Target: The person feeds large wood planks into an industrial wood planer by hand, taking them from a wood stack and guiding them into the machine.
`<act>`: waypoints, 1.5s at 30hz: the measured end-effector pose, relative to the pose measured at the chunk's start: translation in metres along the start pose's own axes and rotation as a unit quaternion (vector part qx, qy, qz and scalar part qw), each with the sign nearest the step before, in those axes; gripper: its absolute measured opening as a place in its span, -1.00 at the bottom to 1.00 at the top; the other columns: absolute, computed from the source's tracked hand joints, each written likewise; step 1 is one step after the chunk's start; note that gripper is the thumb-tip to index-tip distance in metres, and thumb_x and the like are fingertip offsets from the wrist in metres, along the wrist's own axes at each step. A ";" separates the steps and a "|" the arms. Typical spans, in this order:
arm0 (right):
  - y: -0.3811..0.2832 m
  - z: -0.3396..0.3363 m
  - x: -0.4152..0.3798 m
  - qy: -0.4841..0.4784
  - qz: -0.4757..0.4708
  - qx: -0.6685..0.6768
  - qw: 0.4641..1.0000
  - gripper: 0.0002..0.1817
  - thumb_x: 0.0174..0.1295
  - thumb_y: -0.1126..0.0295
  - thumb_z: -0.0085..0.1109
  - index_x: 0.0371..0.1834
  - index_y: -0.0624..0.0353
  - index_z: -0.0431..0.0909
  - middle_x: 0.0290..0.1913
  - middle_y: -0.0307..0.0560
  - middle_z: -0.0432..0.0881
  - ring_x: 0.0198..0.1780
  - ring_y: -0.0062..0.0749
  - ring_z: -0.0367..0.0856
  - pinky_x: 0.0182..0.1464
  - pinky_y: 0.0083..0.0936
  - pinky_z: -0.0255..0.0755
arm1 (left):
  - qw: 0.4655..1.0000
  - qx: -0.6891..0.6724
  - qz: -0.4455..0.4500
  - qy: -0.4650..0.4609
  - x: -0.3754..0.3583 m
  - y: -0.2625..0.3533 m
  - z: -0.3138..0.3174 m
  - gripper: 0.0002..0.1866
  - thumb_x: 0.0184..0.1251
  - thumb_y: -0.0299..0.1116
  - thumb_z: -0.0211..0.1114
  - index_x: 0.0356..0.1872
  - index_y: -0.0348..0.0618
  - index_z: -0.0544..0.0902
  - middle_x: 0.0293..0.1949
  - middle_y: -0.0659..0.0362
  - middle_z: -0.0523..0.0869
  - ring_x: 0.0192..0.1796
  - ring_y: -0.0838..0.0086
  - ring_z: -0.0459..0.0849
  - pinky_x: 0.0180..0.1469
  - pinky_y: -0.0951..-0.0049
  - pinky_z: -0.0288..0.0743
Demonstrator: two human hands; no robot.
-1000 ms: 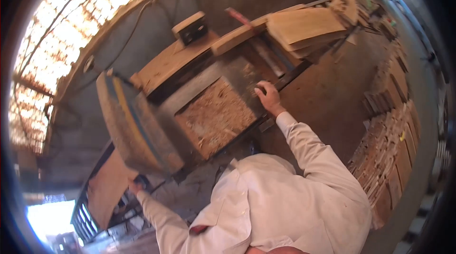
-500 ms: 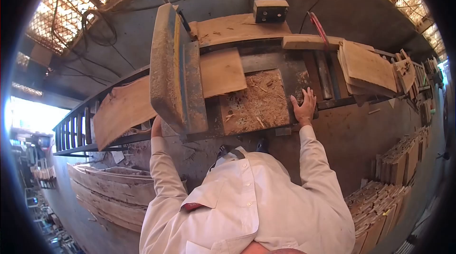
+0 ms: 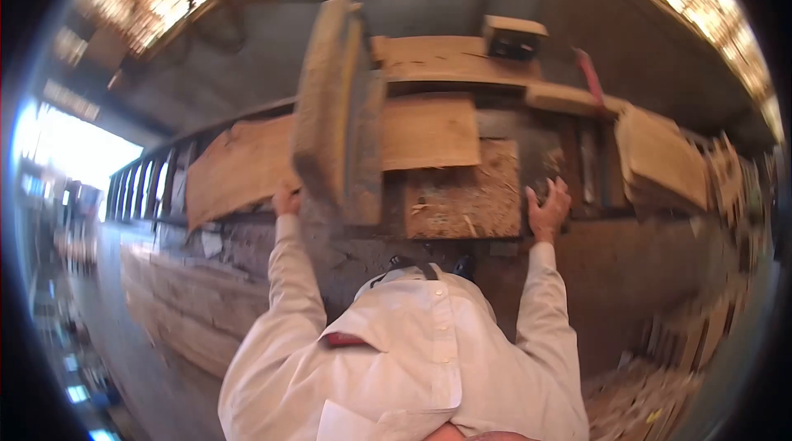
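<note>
A wide wooden board (image 3: 431,134) lies across the machine table, passing behind an upright, dust-covered machine housing (image 3: 326,111) and showing on both sides of it. My left hand (image 3: 287,200) is at the board's near edge, just left of the housing. Its fingers look curled on that edge, though motion blurs them. To the right, my right hand (image 3: 549,208) is open with fingers spread, at the dark table's (image 3: 540,144) near right side, holding nothing. Between the hands, sawdust and chips cover a square plate (image 3: 466,210), partly under the board's right end.
Another board (image 3: 437,59) lies behind, with a dark block with a wooden top (image 3: 513,38) at its right. Stacked boards (image 3: 660,156) rest at the right end. Large planks (image 3: 181,301) lie at lower left, and piled wood pieces (image 3: 652,400) at lower right.
The wooden board has slid right past the housing, over more of the sawdust plate. My left hand shows more fully beside the housing. The view has shifted and blurred.
</note>
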State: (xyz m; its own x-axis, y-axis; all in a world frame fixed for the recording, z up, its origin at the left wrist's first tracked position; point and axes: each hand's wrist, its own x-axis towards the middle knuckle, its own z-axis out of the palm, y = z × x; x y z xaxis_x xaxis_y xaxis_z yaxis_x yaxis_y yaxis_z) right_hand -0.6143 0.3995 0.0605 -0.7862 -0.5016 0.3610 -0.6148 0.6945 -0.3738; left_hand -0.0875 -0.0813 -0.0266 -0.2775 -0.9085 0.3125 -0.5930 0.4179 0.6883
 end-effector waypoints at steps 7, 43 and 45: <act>0.004 0.022 -0.004 -0.024 -0.008 -0.047 0.999 -0.24 0.33 -0.21 0.22 0.43 0.07 0.44 0.56 0.07 0.29 0.62 -0.07 0.13 0.61 -0.06 -0.03 | 0.943 -0.124 -0.297 -0.077 -0.007 0.069 -0.008 -0.74 0.43 -0.36 0.15 -0.02 -0.32 0.61 -0.20 -0.01 0.76 -0.23 0.18 0.77 -0.18 0.25 0.65; -0.152 0.097 0.055 -0.084 0.022 0.056 0.995 -0.04 0.17 -0.40 0.23 0.40 0.17 0.44 0.36 0.20 0.48 0.45 0.12 0.33 0.43 0.24 0.05 | 0.878 -0.309 -0.364 0.043 -0.023 0.060 -0.106 -0.80 0.24 -0.46 0.38 -0.27 -0.47 0.68 -0.37 0.02 0.75 -0.46 0.35 0.74 -0.41 0.32 0.71; -0.157 0.088 0.057 -0.123 0.048 0.089 0.987 -0.07 0.17 -0.36 0.25 0.39 0.20 0.45 0.33 0.23 0.50 0.42 0.15 0.36 0.45 0.14 0.10 | 0.876 -0.294 -0.380 0.054 -0.020 0.080 -0.110 -0.82 0.21 -0.52 0.38 -0.29 -0.51 0.66 -0.36 -0.02 0.74 -0.46 0.30 0.76 -0.41 0.29 0.77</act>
State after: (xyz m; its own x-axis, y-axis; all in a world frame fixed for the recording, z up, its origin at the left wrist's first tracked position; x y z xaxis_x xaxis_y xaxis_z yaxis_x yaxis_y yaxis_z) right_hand -0.5684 0.2162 0.0644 -0.8191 -0.5637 0.1062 -0.5212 0.6542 -0.5480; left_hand -0.0459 -0.0300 0.0945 0.1191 -0.9317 -0.3430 -0.0755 -0.3530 0.9326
